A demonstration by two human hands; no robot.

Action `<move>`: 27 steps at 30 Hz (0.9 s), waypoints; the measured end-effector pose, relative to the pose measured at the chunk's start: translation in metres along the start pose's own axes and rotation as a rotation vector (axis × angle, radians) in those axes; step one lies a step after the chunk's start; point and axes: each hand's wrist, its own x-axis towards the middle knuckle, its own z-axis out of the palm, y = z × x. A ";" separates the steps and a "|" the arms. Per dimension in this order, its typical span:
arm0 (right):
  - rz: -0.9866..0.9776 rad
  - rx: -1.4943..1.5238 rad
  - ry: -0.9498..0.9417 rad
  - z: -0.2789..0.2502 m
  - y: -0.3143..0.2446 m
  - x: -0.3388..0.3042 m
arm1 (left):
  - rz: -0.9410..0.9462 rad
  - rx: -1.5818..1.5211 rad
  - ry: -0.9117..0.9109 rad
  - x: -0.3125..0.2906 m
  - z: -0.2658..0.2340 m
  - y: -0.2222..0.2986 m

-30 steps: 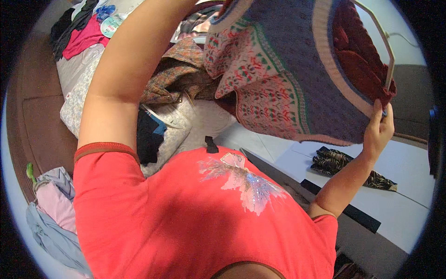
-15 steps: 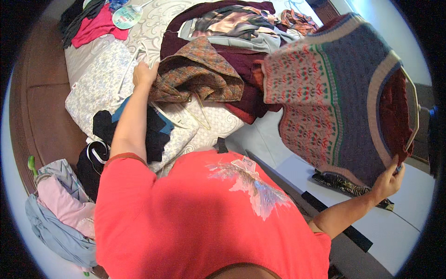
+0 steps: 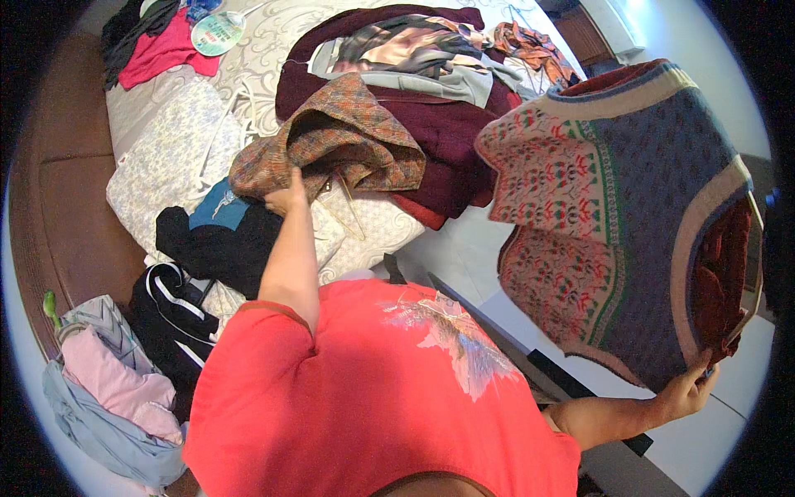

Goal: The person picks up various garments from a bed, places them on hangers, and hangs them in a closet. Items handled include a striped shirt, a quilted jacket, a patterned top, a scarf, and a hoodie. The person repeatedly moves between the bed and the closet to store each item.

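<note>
My right hand, at the far right, is closed at the edge of a patterned knit vest. The vest hangs spread out, blue with a pink, red and green patterned band and beige ribbing. A pale hanger shows along its right opening, running down toward my fingers. My left hand grips the near left edge of a brown, orange-flecked knit garment on the bed; some fingertips are hidden by the cloth. Another thin hanger pokes out under that garment.
The bed has a patterned cover. A maroon garment, a white floral cloth and a black garment lie on it. Pink and pale blue clothes are heaped at lower left. A round fan lies at the top.
My left hand has moved nearer and slightly right, drawing the brown garment's left edge along. My right hand has lowered, and the vest has swung down and right with it.
</note>
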 end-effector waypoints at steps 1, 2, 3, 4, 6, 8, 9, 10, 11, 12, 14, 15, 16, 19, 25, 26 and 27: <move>0.012 -0.038 0.008 -0.003 -0.004 -0.003 | 0.063 -0.017 0.014 0.014 0.006 0.005; 0.021 -0.061 0.017 -0.004 -0.005 -0.004 | 0.120 -0.042 0.040 0.030 0.007 0.009; 0.023 -0.013 -0.005 -0.009 0.001 -0.007 | 0.206 -0.107 -0.028 0.028 -0.003 0.028; 0.023 0.037 -0.019 -0.011 0.003 -0.010 | 0.290 -0.171 -0.096 0.026 -0.016 0.049; 0.018 0.159 -0.051 -0.018 0.006 -0.016 | 0.652 -0.292 0.016 0.048 -0.023 0.072; 0.026 0.146 -0.045 -0.023 0.014 -0.021 | 0.794 -0.478 -0.144 0.069 -0.032 0.111; 0.037 0.130 -0.042 -0.026 0.018 -0.025 | 0.868 -0.309 -0.179 0.060 -0.051 0.144; 0.003 0.174 -0.068 -0.026 0.020 -0.026 | 0.987 -0.333 -0.160 0.067 -0.058 0.163; -0.032 0.225 -0.093 -0.025 0.024 -0.025 | 1.089 -0.350 -0.250 0.084 -0.060 0.180; -0.055 0.251 -0.116 -0.026 0.026 -0.027 | 1.096 0.036 -0.176 0.059 -0.086 0.211; -0.103 0.312 -0.114 -0.027 0.039 -0.025 | 1.326 0.303 -0.181 0.037 -0.125 0.249; -0.128 0.345 -0.115 -0.026 0.043 -0.023 | 1.398 0.494 -0.238 0.029 -0.139 0.267; -0.109 0.371 -0.128 -0.025 0.042 -0.024 | 1.461 0.690 -0.294 0.022 -0.150 0.280; -0.178 0.431 -0.182 -0.017 0.026 -0.027 | 1.508 1.106 -0.372 -0.008 -0.165 0.293; -0.429 0.485 -0.488 0.020 -0.036 -0.056 | 1.559 0.885 -0.523 -0.008 -0.167 0.283; -0.448 0.468 -0.488 0.035 -0.046 -0.062 | 1.559 0.831 -0.535 -0.010 -0.169 0.280; -0.625 0.397 -0.468 0.050 -0.069 -0.068 | 1.551 0.784 -0.506 -0.020 -0.176 0.277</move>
